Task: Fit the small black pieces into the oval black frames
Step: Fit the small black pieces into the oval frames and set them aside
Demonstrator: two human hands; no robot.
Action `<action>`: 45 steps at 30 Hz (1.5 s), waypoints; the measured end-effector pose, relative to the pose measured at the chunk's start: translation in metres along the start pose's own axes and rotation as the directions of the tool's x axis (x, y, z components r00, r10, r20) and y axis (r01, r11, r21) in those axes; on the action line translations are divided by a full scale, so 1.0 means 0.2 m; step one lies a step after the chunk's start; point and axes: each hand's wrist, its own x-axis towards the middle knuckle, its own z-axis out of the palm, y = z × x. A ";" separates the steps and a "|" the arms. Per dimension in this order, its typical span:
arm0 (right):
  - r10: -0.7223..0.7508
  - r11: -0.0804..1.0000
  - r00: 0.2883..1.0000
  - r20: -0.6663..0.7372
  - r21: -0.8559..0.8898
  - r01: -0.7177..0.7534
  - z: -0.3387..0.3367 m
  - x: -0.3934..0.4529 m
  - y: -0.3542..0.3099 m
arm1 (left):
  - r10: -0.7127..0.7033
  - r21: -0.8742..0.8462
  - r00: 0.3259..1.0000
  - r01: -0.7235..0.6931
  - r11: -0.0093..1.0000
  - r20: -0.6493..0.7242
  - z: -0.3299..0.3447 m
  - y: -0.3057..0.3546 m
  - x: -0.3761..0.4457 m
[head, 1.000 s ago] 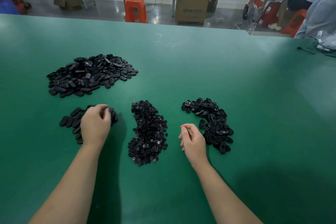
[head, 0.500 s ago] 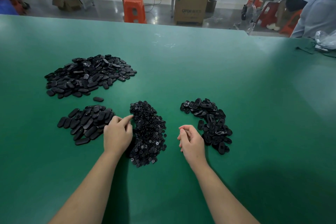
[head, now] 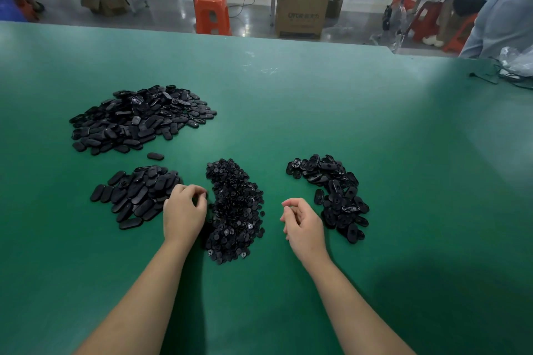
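Observation:
A heap of small black round pieces point(head: 234, 210) lies in the middle of the green table point(head: 317, 112). To its right is a pile of oval black frames point(head: 334, 196) with holes. On the left lie a flat group of oval pieces point(head: 135, 196), one loose oval point(head: 155, 156) and a big heap of ovals point(head: 138, 119) farther back. My left hand point(head: 184, 212) is at the left edge of the small-piece heap, its fingertips curled together and pinching a small black piece. Between the heap and the frames, my right hand point(head: 302, 223) rests with loosely curled fingers, and nothing shows in it.
The table's far edge runs across the top. Beyond it stand an orange stool point(head: 212, 13) and a cardboard box point(head: 302, 7). A person in a light shirt point(head: 501, 17) stands at the far right, near a plastic bag and cables point(head: 516, 66).
My left hand went from the flat ovals on the left to the small-piece heap and curled its fingertips there. The right hand stayed in place.

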 end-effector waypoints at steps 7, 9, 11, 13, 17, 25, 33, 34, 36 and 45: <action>0.035 0.997 0.995 0.093 -0.078 -0.027 -0.04 0.05 -0.04 | -0.009 -0.002 1.000 0.009 1.000 0.001 0.00 0.00 0.00; -0.067 0.958 0.996 0.050 -0.277 0.079 -0.08 0.07 -0.05 | -0.007 0.013 1.000 0.007 1.000 0.001 0.01 -0.01 0.01; -0.185 0.800 0.982 0.031 -0.575 0.169 -0.14 0.11 -0.07 | 0.004 0.028 1.000 -0.003 1.000 -0.003 0.02 -0.02 0.01; -0.187 0.635 0.982 0.035 -0.758 0.148 -0.20 0.16 -0.09 | 0.013 0.037 1.000 -0.013 0.999 -0.006 0.02 -0.02 0.01; -0.075 0.461 0.997 0.008 -0.886 0.041 -0.31 0.26 -0.10 | 0.016 0.036 1.000 -0.015 0.999 -0.012 0.01 -0.01 0.01; 0.001 0.399 0.992 0.125 -0.910 0.114 -0.34 0.31 -0.10 | 0.023 0.031 1.000 -0.022 0.999 -0.011 0.00 0.00 0.00; 0.003 0.520 0.983 0.183 -0.840 0.155 -0.27 0.28 -0.11 | 0.032 0.034 0.999 -0.031 0.999 -0.031 0.01 0.00 0.00; -0.003 0.535 0.985 0.173 -0.832 0.148 -0.27 0.28 -0.11 | 0.030 0.038 0.999 -0.029 0.999 -0.024 0.01 -0.01 0.01; -0.004 0.542 0.987 0.159 -0.829 0.136 -0.27 0.28 -0.10 | 0.024 0.041 1.000 -0.023 0.999 -0.014 0.01 -0.01 0.00; 0.040 0.549 0.988 0.148 -0.829 0.102 -0.27 0.30 -0.11 | 0.075 0.062 0.997 -0.073 0.995 -0.030 0.01 -0.02 0.00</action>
